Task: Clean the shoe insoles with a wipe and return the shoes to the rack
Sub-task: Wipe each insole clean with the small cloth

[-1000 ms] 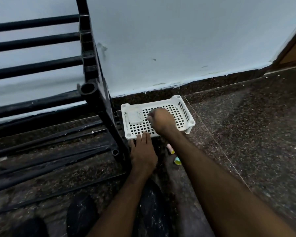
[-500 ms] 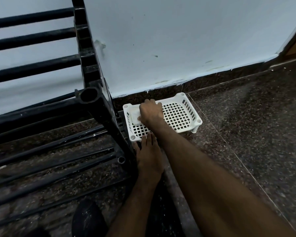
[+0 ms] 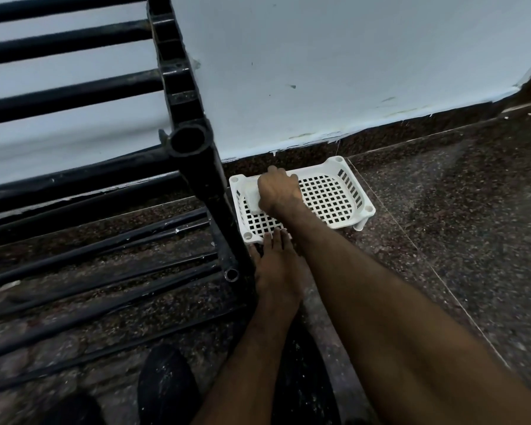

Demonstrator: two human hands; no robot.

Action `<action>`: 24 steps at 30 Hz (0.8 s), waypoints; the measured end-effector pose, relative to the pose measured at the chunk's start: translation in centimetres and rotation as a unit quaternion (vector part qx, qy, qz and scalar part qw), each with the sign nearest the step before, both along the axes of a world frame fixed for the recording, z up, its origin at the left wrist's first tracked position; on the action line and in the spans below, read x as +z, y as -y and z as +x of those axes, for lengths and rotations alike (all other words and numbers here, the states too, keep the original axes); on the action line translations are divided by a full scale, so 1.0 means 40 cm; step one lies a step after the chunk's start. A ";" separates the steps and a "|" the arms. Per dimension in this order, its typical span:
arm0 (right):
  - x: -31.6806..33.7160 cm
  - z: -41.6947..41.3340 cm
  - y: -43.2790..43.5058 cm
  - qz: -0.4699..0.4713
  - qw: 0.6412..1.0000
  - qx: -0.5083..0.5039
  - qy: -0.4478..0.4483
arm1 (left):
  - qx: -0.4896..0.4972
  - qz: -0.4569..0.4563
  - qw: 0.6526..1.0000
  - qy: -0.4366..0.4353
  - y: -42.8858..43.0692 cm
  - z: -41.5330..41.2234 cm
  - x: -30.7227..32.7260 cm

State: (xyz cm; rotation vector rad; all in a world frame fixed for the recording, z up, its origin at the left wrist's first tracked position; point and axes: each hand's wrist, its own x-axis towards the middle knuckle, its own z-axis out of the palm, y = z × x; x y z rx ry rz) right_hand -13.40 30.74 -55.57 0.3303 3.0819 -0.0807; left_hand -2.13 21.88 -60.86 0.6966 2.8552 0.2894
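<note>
Dim floor; right hand half-hides white box

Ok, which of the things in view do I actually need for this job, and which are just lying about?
For the job: white pack under the right hand, probably the wipes; black shoes; black rack.
Just there: white basket holding the pack; left hand resting on the floor; wall.

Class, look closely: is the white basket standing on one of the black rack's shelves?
No, the white basket stands on the stone floor beside the black rack.
</note>
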 end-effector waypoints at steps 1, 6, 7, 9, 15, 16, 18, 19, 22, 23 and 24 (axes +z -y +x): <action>0.003 -0.003 -0.008 -0.058 0.998 -0.025 -0.022 | -0.003 -0.011 1.000 -0.002 -0.003 0.004 0.010; -0.007 0.019 -0.045 -0.461 0.855 -0.143 -0.190 | -0.002 -0.054 0.999 0.005 -0.014 0.016 0.047; -0.004 0.026 -0.050 -0.504 0.822 -0.164 -0.211 | -0.004 -0.059 0.998 0.002 -0.011 0.017 0.050; -0.003 0.031 -0.062 -0.561 0.773 -0.192 -0.228 | -0.008 -0.068 0.998 0.009 -0.010 0.016 0.052; 0.032 0.062 -0.084 -0.636 0.690 -0.244 -0.247 | -0.021 -0.071 0.997 0.037 -0.008 0.016 0.072; 0.046 0.080 -0.081 -0.660 0.668 -0.246 -0.241 | -0.023 -0.067 0.996 0.045 -0.006 0.016 0.075; 0.087 0.130 -0.075 -0.699 0.629 -0.243 -0.237 | -0.025 -0.041 0.998 0.044 -0.002 0.025 0.085; 0.106 0.159 -0.070 -0.716 0.610 -0.244 -0.236 | -0.025 -0.008 0.999 0.037 0.001 0.036 0.095; 0.150 0.270 -0.051 -0.727 0.597 -0.249 -0.230 | 0.020 0.167 0.985 0.026 0.015 0.112 0.155; 0.161 0.318 -0.038 -0.720 0.605 -0.251 -0.230 | 0.059 0.231 0.970 0.040 0.020 0.141 0.178; 0.162 0.365 -0.023 -0.713 0.612 -0.250 -0.233 | 0.107 0.293 0.948 0.068 0.023 0.166 0.193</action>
